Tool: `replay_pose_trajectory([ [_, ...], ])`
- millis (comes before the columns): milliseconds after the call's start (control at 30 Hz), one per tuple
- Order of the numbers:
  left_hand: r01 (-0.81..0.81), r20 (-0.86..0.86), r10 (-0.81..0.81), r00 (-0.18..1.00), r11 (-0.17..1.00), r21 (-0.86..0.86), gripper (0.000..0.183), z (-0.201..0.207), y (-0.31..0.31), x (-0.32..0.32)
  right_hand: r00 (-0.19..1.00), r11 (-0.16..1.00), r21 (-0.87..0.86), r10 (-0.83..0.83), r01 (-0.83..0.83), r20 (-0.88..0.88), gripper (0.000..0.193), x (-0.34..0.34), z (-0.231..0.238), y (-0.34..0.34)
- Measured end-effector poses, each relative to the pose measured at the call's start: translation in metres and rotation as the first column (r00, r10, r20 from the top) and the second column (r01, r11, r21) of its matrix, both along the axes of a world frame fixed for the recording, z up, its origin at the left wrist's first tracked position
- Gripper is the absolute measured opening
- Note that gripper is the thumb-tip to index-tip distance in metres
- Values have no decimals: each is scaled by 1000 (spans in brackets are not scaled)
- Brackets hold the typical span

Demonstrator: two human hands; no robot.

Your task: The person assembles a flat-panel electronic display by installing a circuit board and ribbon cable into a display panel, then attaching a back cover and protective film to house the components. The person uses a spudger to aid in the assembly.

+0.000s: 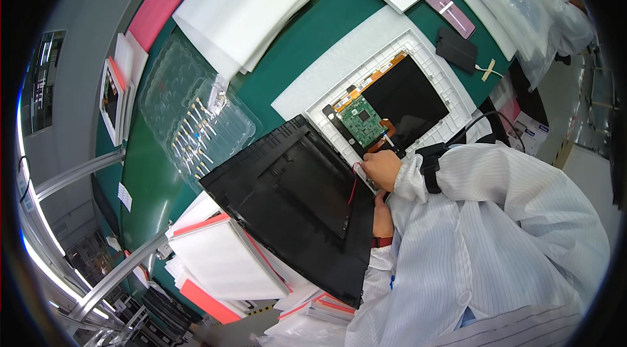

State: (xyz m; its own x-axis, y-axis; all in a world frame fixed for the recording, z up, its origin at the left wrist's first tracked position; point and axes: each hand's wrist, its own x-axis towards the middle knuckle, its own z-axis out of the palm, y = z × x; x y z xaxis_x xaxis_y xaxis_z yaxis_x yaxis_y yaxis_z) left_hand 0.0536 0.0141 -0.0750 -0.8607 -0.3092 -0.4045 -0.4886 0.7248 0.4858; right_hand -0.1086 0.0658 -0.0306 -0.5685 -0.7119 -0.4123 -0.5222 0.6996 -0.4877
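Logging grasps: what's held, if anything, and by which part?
Cannot tell. Left hand is at the edge of the black cover, fingers hidden; right hand is by the red wire, its grip unclear.

R hand [382, 170] at wht frame [437, 73] edge, grn PCB [358, 123] inside; L hand [383, 218] by blk cover [287, 184].

The light is bright and quite even, with soft shadows. At the left edge, long white lamps [38, 257] are overexposed. The green worktop [147, 210] and the clear tray [163, 79] show glare. Straight lines bend toward the black, round border.
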Motion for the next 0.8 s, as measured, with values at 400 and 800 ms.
replay_pose_trajectory([
  [400,84,324,-63,944,995,-51,23,48,6,-28,997,997,-6,-74,74,-13,20,7,4,8],
  [800,-375,-285,324,902,915,-146,30,25,19,-27,790,711,-459,-612,533,-29,30,-36,48,146],
])
